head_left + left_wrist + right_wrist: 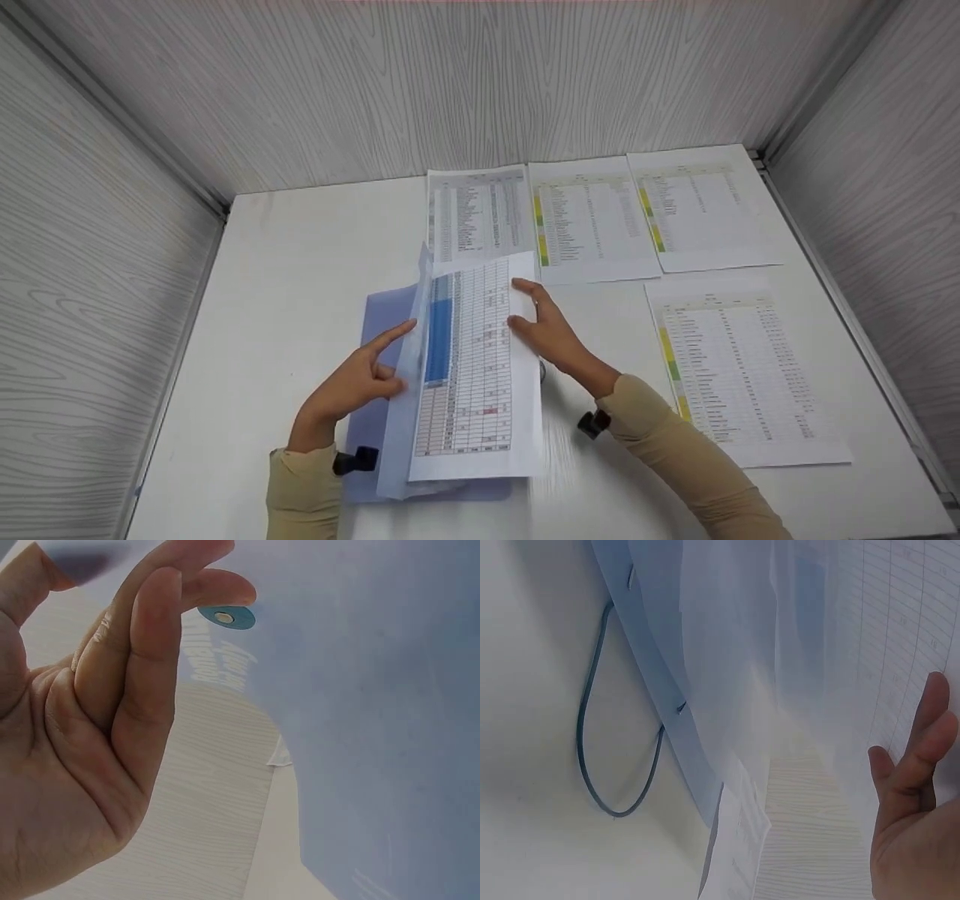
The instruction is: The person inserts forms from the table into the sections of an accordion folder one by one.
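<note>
A translucent blue folder (pixel 401 420) stands between my hands, with a printed sheet (pixel 480 360) at its right side; the sheet shows a table with a blue block. My left hand (pixel 352 382) touches the folder's outer face from the left, index finger stretched out. The left wrist view shows bent fingers beside a round snap button (pixel 225 617). From the right, my right hand (pixel 551 330) rests its fingertips on the sheet near its edge, thumb and index finger apart. A dark cord loop (pixel 581 720) hangs from the folder's slotted blue strip (pixel 649 682).
Under the left hand lies a purple-blue folder part (pixel 379 315). Printed sheets lie along the back of the white table (pixel 247 337): one (pixel 476 214), a second (pixel 592 221) and a third (pixel 705 210). Another sheet (pixel 739 375) lies at the right. Wood-grain panels (pixel 450 82) surround the table.
</note>
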The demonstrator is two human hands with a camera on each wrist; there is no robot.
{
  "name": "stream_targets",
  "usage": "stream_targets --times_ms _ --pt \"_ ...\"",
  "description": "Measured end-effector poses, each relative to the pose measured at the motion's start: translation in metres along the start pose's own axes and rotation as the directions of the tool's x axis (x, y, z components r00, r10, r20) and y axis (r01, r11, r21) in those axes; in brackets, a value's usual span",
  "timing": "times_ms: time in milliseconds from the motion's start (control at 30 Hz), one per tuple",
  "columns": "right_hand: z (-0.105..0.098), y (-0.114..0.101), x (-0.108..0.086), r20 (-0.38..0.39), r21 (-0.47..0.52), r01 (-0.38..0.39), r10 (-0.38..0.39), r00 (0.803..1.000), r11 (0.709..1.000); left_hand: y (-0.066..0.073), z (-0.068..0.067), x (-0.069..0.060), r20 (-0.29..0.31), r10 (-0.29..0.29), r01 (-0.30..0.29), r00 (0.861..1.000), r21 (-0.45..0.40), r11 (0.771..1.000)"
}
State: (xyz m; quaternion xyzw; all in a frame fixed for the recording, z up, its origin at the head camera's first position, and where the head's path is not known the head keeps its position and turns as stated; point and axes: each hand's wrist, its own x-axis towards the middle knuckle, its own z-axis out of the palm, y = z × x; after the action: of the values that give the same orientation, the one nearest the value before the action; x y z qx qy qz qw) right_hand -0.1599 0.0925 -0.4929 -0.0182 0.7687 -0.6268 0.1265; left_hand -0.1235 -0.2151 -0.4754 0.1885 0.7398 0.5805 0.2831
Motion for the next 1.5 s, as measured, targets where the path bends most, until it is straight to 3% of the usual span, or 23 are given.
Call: stream_targets --times_ms 267,533,667,933,1133,1300,1500 --pt "0.019 0.002 0.004 0.033 -0.034 0.035 -0.033 0.999 0.999 0.0 0.001 0.0 -0.011 0.014 -0.014 1.0 0.021 1.0" --pt "0.01 -0.004 0.0 0.179 0.044 0.04 -0.048 0.983 0.998 0.004 0.001 -0.001 -0.013 0.002 -0.001 1.0 0.037 0.999" --pt "0.006 -0.008 0.001 0.181 0.068 0.02 -0.032 0.983 0.997 0.005 0.0 -0.001 -0.003 0.013 -0.013 1.0 0.036 0.999" --pt "0.009 -0.009 0.003 0.221 0.026 0.026 -0.031 0.975 0.999 0.004 0.002 0.001 -0.011 0.011 -0.011 1.0 0.047 0.999" --pt "-0.002 -0.013 -0.002 0.228 0.046 -0.03 0.019 0.973 0.998 0.005 0.001 0.001 -0.011 0.013 -0.012 1.0 0.04 0.999" --pt "-0.01 -0.013 -0.003 0.225 0.037 -0.032 0.023 0.974 0.999 0.004 0.001 0.002 -0.002 0.012 -0.012 1.0 0.027 1.0" --pt "-0.004 -0.007 0.0 0.265 0.053 -0.03 0.015 0.964 0.998 0.004 0.003 0.002 -0.016 0.014 -0.014 1.0 0.03 0.999"
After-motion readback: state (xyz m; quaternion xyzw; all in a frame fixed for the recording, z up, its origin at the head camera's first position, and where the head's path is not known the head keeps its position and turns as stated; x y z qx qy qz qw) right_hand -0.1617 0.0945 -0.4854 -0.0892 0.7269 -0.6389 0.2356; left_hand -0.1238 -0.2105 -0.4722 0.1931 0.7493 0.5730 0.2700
